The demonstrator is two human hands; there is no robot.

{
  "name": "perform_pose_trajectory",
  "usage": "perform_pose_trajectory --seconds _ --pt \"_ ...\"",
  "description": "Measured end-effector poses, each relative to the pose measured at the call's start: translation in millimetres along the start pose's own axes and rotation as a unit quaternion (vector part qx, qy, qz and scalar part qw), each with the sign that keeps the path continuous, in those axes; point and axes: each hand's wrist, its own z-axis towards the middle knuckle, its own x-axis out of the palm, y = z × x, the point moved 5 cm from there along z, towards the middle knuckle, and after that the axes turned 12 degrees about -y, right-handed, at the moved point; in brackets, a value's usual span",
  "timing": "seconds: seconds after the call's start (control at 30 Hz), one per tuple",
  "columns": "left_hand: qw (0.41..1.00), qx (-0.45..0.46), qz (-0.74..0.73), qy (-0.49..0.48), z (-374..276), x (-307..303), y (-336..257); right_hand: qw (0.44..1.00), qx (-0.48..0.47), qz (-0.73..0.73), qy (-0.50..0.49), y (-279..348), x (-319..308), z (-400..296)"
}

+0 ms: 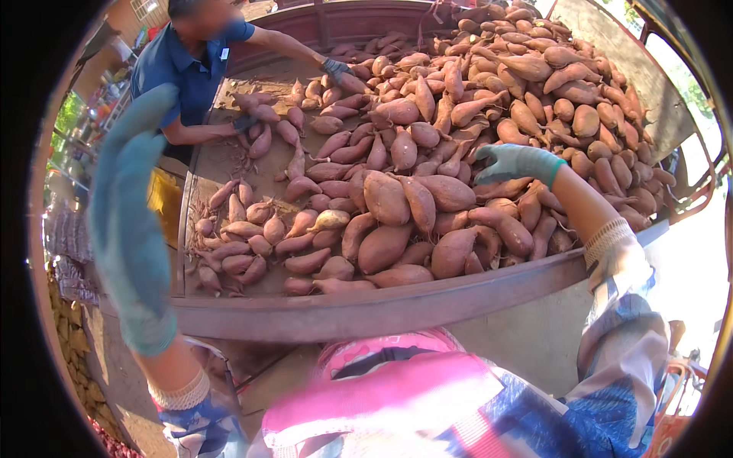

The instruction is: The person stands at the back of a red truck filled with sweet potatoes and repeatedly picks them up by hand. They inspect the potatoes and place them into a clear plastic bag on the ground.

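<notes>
A large heap of sweet potatoes lies on a flat truck or trailer bed. My right hand, in a grey-green work glove with a teal cuff, reaches over the heap at the right, fingers curved and apart, just above or touching the tubers. Whether it grips one cannot be told. My left hand, gloved alike and slightly blurred, is raised beyond the bed's left edge with nothing in it, its fingers pointing up. Small sweet potatoes and loose roots lie nearest to it on the bed.
A metal rim runs along the near side of the bed. Across at the upper left, a co-worker in a blue shirt handles sweet potatoes with gloved hands. A yellow item hangs beside the left edge; filled net sacks stand farther left.
</notes>
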Motion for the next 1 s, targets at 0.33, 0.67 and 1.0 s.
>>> perform_pose_trajectory --seconds 0.33,0.67,1.0 --pt "0.993 -0.046 0.098 0.048 -14 131 66 0.996 -0.062 0.038 0.046 -59 107 60" --pt "0.991 -0.05 0.121 0.032 10 127 53 0.985 -0.164 -0.01 0.046 20 141 63" --pt "0.982 -0.145 0.105 0.051 -2 113 91 0.884 -0.424 0.157 -0.12 183 138 124"
